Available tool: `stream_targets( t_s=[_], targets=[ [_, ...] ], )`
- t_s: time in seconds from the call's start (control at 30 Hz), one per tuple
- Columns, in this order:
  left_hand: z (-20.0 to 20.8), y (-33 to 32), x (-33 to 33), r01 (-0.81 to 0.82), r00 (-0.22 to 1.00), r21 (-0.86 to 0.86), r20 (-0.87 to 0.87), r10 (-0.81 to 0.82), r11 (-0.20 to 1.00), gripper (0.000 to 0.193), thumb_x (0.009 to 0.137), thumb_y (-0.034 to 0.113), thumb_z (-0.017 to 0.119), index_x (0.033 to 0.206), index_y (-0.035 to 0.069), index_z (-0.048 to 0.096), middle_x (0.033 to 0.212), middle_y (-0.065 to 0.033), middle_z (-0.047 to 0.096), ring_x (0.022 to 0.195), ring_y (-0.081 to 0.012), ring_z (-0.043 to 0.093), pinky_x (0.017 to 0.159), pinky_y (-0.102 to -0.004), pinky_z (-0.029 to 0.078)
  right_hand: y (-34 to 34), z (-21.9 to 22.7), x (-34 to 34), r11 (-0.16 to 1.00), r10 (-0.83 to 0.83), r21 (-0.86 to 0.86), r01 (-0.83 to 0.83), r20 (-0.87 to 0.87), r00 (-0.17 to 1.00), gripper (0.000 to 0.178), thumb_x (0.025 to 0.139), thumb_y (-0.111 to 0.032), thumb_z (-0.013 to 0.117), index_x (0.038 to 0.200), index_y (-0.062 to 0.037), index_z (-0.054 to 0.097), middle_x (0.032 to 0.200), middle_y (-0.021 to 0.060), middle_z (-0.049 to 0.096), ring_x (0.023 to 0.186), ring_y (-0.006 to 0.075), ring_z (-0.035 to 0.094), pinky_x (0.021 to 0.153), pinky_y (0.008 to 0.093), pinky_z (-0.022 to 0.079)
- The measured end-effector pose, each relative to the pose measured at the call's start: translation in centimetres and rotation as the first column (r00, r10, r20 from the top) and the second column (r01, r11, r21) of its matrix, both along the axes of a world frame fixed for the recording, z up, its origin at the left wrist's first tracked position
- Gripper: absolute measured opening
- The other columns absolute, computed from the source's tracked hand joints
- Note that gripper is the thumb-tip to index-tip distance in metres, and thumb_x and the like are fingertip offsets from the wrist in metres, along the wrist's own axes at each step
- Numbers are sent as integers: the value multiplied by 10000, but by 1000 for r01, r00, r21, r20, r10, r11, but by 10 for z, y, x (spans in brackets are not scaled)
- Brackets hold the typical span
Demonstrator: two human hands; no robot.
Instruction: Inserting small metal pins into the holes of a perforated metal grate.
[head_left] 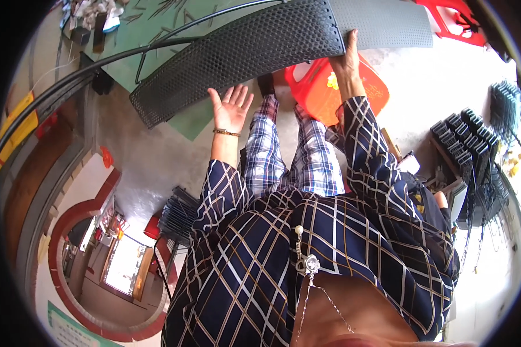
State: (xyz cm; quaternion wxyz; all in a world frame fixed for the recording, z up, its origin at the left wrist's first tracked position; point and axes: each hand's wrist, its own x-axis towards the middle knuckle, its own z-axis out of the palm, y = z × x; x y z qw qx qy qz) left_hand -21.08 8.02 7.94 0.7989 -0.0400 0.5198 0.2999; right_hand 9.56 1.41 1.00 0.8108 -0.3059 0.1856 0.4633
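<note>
A long black panel with a honeycomb pattern of holes [243, 49] stretches across the top of the view, its left end lower than its right. My right hand [347, 65] grips the panel's right end, thumb along the edge and the other fingers hidden behind it. Just below the panel's underside is my left hand [233, 110], palm up, fingers spread, holding nothing. Whether its fingertips touch the panel cannot be made out. Past the right end extends a grey sheet with small holes [388, 23].
An orange-red plastic stool [353, 98] stands beyond my knees. Curved black tubes [98, 63] run along the left. Stacked black parts [463, 139] sit at right, with more black slatted pieces [178, 217] at lower left. Another red plastic seat [454, 20] is at far right.
</note>
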Motion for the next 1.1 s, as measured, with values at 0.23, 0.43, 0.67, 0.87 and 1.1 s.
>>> stream_targets(
  t_s=[0.23, 0.43, 0.67, 0.87, 1.1],
  targets=[
    [-3, 5, -10, -190, 971, -76, 133, 199, 979, 942, 723, 544, 609, 1309, -60, 186, 1294, -132, 384, 1241, -285, 342, 1034, -507, 288, -17, 13, -9, 961, 274, -40, -274, 11, 962, 336, 929, -292, 432, 1106, -27, 537, 1085, 84, 594, 994, 197, 555, 910, 347, 422],
    [0, 3, -9, -153, 972, -59, 173, 161, 986, 1002, 699, 545, 627, 1312, -73, 132, 1106, -151, 507, 1046, -307, 523, 965, -483, 397, -25, 15, 1, 929, 352, -120, -350, -12, 936, 300, 919, -293, 464, 1011, -33, 581, 952, 52, 640, 837, 145, 608, 789, 289, 495],
    [-1, 3, 6, -144, 976, -73, 156, 154, 987, 1054, 694, 578, 592, 1338, -68, 66, 1129, -214, 489, 1029, -353, 524, 969, -464, 403, -21, 10, 2, 981, 194, -12, -195, -55, 980, 278, 900, -289, 504, 970, -34, 590, 919, 55, 646, 816, 145, 618, 755, 272, 502],
    [-2, 10, -1, -225, 965, -78, 117, 233, 971, 873, 728, 540, 567, 1210, -142, 312, 1194, -251, 455, 1118, -352, 457, 1015, -435, 362, -15, 7, -10, 977, 211, 44, -209, -26, 977, 318, 914, -297, 472, 1051, -27, 566, 1008, 66, 628, 908, 167, 595, 832, 310, 473],
    [2, 12, 16, -204, 925, -192, 284, 253, 960, 1023, 730, 502, 607, 1370, -12, -4, 1236, -290, 410, 1153, -407, 414, 1041, -482, 301, -19, 22, -4, 956, 295, 53, -290, -121, 948, 528, 917, -483, 318, 1210, -76, 481, 1222, 68, 516, 1114, 228, 476, 961, 380, 368]
  ],
)
